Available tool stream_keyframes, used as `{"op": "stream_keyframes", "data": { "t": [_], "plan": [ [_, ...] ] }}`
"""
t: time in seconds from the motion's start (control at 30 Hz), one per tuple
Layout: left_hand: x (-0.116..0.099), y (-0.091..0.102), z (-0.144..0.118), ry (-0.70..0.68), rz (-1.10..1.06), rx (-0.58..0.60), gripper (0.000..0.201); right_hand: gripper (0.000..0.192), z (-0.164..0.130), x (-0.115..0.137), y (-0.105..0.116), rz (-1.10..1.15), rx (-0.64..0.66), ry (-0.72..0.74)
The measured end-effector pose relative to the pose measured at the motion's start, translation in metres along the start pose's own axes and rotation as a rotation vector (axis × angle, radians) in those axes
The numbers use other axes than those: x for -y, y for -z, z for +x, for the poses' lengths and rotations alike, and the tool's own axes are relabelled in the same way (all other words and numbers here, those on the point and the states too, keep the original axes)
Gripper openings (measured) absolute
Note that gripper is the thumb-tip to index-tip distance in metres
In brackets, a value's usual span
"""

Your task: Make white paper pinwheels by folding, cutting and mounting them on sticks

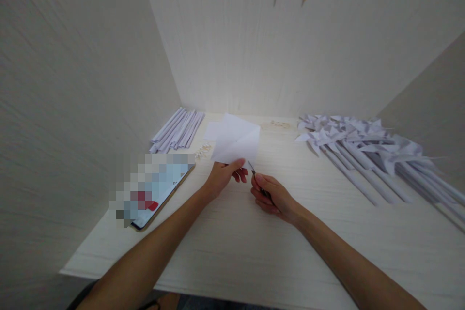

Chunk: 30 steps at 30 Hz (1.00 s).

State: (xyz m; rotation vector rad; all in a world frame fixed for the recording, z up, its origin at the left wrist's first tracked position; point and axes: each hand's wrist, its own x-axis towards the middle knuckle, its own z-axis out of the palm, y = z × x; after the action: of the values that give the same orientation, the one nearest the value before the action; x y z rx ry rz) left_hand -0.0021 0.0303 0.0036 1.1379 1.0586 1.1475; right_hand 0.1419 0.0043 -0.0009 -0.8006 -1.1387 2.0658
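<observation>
My left hand (223, 177) pinches the near corner of a white square sheet of paper (237, 143), holding it tilted above the pale wooden table (254, 242). The sheet shows diagonal fold lines. My right hand (272, 196) grips small scissors (253, 170), whose thin blades point up at the paper's lower edge, just right of my left thumb. Both hands are close together at the table's middle.
A bundle of rolled white paper sticks (178, 131) lies at the back left. A tablet or phone (160, 189) rests at the left. Several finished white paper pinwheels (363, 147) are piled at the right. Small pale bits (203, 151) and another sheet (211, 131) lie behind the held paper. Walls enclose three sides.
</observation>
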Motion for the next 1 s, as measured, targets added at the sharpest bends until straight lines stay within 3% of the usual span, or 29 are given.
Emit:
{"op": "stream_keyframes", "data": {
  "t": [1.0],
  "plan": [
    [-0.0014, -0.0049, -0.0051, 0.043, 0.012, 0.052, 0.027, 0.036, 0.0012, 0.0021, -0.0021, -0.006, -0.013, -0.006]
  ]
}}
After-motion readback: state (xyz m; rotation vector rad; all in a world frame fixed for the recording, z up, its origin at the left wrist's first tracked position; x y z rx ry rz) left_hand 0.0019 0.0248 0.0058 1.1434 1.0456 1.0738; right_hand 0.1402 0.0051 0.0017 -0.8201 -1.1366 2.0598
